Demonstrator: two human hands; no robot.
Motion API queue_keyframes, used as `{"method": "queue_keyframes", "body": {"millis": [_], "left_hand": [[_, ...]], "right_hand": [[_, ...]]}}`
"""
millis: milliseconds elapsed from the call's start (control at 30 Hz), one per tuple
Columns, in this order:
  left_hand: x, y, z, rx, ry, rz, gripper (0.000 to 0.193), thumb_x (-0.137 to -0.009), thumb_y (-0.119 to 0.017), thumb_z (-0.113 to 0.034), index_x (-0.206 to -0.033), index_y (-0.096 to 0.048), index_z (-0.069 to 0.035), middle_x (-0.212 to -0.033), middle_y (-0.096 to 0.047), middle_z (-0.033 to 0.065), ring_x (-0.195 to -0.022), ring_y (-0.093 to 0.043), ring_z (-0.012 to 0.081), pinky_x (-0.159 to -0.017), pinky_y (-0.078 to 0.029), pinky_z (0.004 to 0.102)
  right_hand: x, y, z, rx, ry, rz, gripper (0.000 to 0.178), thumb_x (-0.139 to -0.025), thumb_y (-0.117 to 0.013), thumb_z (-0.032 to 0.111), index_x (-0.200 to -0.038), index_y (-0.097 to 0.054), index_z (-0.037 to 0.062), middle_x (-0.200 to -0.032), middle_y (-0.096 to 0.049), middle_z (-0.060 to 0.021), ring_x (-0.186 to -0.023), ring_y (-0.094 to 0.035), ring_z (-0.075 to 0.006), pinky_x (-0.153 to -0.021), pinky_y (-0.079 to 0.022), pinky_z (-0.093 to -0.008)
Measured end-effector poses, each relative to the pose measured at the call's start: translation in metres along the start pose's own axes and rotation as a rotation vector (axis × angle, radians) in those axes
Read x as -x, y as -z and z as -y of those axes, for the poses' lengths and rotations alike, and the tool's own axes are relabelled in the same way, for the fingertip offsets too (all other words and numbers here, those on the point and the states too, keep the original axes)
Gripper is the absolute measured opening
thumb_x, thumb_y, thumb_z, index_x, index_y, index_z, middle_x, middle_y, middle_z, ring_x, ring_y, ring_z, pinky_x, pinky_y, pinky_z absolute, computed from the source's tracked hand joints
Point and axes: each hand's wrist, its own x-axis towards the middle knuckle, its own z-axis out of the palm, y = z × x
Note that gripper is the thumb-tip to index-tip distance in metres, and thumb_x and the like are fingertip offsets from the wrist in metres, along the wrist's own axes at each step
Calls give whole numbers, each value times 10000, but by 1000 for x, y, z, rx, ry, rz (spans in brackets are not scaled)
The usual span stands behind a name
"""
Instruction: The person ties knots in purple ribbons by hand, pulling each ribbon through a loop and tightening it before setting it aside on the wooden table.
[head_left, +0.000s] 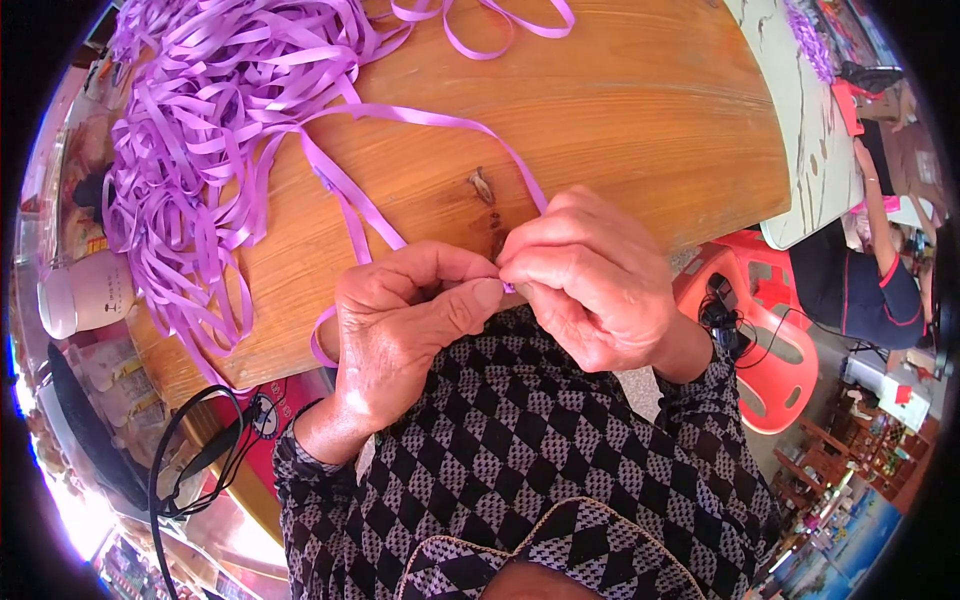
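— Position of the hands?
— The left hand (400, 320) and right hand (590, 275) are met fingertip to fingertip at the near edge of the wooden table (640, 120).
— Fingers?
— Pinched narrow on a purple ribbon strand (420, 117), which is run back across the table to the ribbon heap (200, 130) at far left.

Daylight was bright and even, with soft shadows; glare burned out the lower left, and fisheye bending curved the table (640, 110) toward a black rim.
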Motion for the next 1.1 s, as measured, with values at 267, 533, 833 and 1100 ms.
{"method": "queue_keyframes", "body": {"millis": [267,533,833,1100], "left_hand": [[0,2,-2,-40,-9,1,105,-808,-637,-58,-854,-624,36,-711,-592,8,-613,-486,33,-537,-380,164],[1,2,0,-19,2,8,115,-806,-644,-66,-861,-629,34,-719,-601,6,-614,-484,28,-540,-382,163],[-2,-5,2,27,-16,2,106,-794,-654,-52,-852,-641,37,-749,-631,29,-649,-530,38,-566,-414,166],[-3,-6,3,155,58,-25,100,-769,-674,-46,-833,-648,26,-720,-625,17,-618,-520,35,-548,-406,165]], "right_hand": [[1,-2,-2,-4,44,-7,264,-578,-602,-152,-802,-574,-15,-762,-580,-108,-543,-487,-209,-488,-362,-293],[6,-6,0,-67,-70,-69,292,-582,-547,-167,-824,-531,-5,-736,-567,-101,-546,-489,-206,-474,-368,-286],[9,-3,2,-87,-112,-82,267,-623,-535,-161,-846,-528,-15,-750,-575,-109,-564,-502,-193,-492,-377,-279],[6,5,9,-265,-335,-74,278,-677,-636,-91,-943,-563,-59,-842,-603,-135,-674,-542,-191,-578,-416,-285]]}}
